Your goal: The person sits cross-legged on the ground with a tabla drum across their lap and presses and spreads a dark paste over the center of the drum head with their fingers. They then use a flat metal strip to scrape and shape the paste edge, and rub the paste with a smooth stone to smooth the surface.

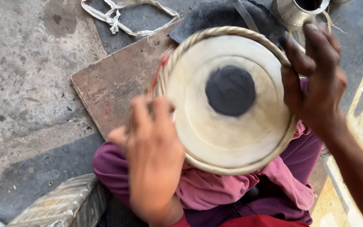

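Resting between both hands, the drum (227, 101) touches left hand (154, 147) and right hand (316, 80).
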